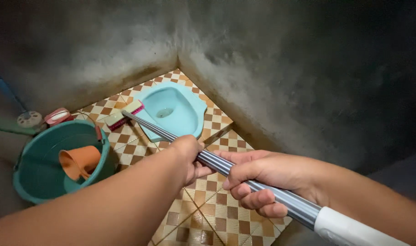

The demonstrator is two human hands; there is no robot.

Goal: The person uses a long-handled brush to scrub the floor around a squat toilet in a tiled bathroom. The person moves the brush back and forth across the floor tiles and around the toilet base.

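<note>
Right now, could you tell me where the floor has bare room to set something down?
Bare tiles lie below both hands, toward the camera. It is crowded where the brush head sits between the squat toilet and the teal bucket.

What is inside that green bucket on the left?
An orange scoop lies tilted inside the green bucket, its handle pointing down. Water seems to fill the bottom, though dim light makes that unsure. What lies under the scoop is covered.
</note>
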